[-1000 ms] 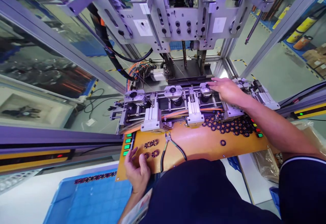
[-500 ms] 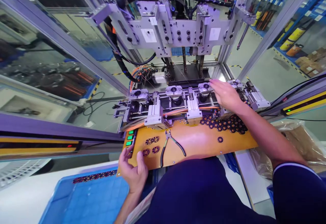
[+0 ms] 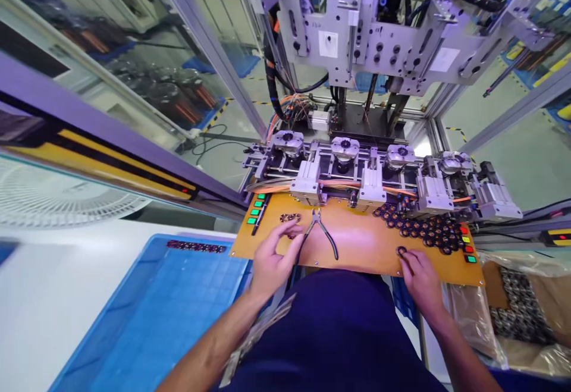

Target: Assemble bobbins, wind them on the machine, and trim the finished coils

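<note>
My left hand [image 3: 273, 259] lies on the orange board [image 3: 361, 246], fingers spread, tips beside a few small dark ring parts [image 3: 289, 218]. It holds nothing that I can see. My right hand [image 3: 419, 278] sits at the board's near right edge with its fingers bunched on a single ring part [image 3: 401, 250]. A pile of the same rings [image 3: 423, 229] lies just beyond it. Black-handled cutting pliers [image 3: 322, 232] lie on the board between my hands. Behind the board stands a row of round machine fixtures [image 3: 345, 147].
A blue tray [image 3: 169, 314] at lower left has a row of rings [image 3: 196, 245] along its far edge. Green buttons [image 3: 256, 210] line the board's left end, coloured buttons [image 3: 467, 248] its right. A plastic bag of rings [image 3: 520, 300] sits far right. The machine head [image 3: 383, 29] hangs above.
My right hand has drawn back from the machine fixtures to the single ring on the board's near edge. My left hand moved right to the rings by the pliers. The view shifted left.
</note>
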Tool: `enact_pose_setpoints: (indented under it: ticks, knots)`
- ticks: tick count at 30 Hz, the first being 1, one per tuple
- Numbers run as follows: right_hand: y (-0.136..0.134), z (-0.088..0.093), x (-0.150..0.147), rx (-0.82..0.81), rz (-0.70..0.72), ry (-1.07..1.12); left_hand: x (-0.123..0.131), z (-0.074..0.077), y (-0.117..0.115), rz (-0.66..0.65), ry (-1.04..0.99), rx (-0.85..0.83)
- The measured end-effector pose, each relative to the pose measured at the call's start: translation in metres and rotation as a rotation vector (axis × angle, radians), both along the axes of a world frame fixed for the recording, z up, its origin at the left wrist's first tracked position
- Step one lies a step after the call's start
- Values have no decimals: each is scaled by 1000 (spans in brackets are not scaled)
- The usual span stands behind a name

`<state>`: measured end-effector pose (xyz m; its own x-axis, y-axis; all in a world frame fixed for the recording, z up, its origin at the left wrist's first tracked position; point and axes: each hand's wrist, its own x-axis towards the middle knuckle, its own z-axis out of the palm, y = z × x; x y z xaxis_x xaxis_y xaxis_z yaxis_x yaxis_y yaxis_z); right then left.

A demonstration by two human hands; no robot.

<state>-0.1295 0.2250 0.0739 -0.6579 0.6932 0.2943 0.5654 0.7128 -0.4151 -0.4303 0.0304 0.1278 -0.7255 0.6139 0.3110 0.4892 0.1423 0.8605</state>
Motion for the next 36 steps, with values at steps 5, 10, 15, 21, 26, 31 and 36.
enact_pose_setpoints:
  ticks: [5,10,15,21,26,31,36]
  knots:
    - [11,6,-7,-68,2,27,10,18,16,-245,49,-68]
    - [-1,37,-46,-161,97,174,18,34,28,-426,-16,-112]
    - [-38,100,-104,-274,341,433,31,56,36,-620,-350,18]
    - [-45,130,-132,-482,504,616,31,70,30,-417,-144,173]
    - [-39,130,-139,-682,505,599,28,72,30,-391,107,270]
    - [-38,131,-145,-786,510,643,25,73,34,-343,151,212]
    - [-32,130,-149,-853,525,631,22,75,39,-323,268,195]
